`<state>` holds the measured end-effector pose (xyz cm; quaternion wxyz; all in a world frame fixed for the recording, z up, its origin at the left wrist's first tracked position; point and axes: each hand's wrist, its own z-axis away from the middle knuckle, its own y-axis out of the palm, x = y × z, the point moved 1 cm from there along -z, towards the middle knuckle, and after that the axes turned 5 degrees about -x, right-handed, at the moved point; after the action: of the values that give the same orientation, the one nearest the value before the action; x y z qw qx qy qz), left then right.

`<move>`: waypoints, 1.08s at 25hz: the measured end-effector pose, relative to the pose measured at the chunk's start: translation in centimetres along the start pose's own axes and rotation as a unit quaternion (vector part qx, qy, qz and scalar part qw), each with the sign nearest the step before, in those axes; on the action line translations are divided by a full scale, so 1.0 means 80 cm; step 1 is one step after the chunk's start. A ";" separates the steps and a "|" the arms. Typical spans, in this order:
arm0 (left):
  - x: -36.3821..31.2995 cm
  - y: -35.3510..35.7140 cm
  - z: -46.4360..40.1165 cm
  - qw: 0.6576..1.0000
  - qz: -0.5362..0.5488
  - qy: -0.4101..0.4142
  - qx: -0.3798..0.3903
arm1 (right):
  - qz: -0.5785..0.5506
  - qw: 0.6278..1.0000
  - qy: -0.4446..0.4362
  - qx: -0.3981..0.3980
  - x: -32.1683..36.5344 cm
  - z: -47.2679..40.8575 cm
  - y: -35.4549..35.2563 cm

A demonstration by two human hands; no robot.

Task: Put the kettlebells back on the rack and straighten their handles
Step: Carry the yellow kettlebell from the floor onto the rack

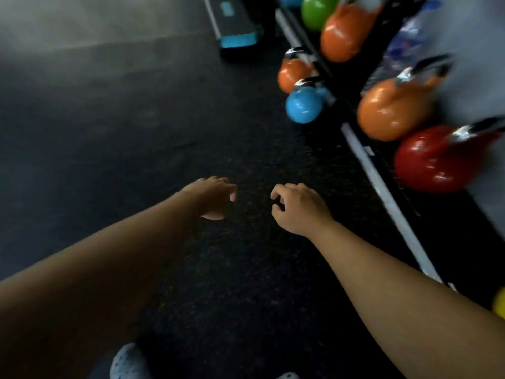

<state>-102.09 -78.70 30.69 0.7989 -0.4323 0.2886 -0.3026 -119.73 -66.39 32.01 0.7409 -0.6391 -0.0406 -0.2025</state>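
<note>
Both my hands hang over the dark floor with nothing in them. My left hand and my right hand have loosely curled, parted fingers. On the floor beside the rack stand a small orange kettlebell and a blue kettlebell. The black rack with a white front rail runs along the right. On it sit a red kettlebell, a large orange kettlebell, another orange kettlebell and a green kettlebell. The view is motion-blurred.
A black and blue step platform lies on the floor at the back. Part of a yellow ball-like object shows at the right edge. My light shoe is at the bottom. Something pale and plastic-looking sits behind the rack.
</note>
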 end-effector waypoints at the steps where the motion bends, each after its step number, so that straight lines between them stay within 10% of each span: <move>1: 0.056 0.018 0.035 0.999 0.016 -0.037 0.007 | -0.006 1.000 -0.022 0.018 0.051 -0.013 0.029; 12: 0.470 0.259 0.409 0.960 0.061 -0.267 0.054 | 0.008 0.967 -0.149 0.208 0.497 -0.041 0.340; 27: 0.598 0.577 0.459 0.901 0.242 -0.359 0.002 | 0.008 0.928 -0.220 0.299 0.640 -0.036 0.689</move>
<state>-33.66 -74.34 -1.95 0.8979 -0.4266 0.0772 0.0758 -54.08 -76.33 -3.45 0.8717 -0.4167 -0.2562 -0.0290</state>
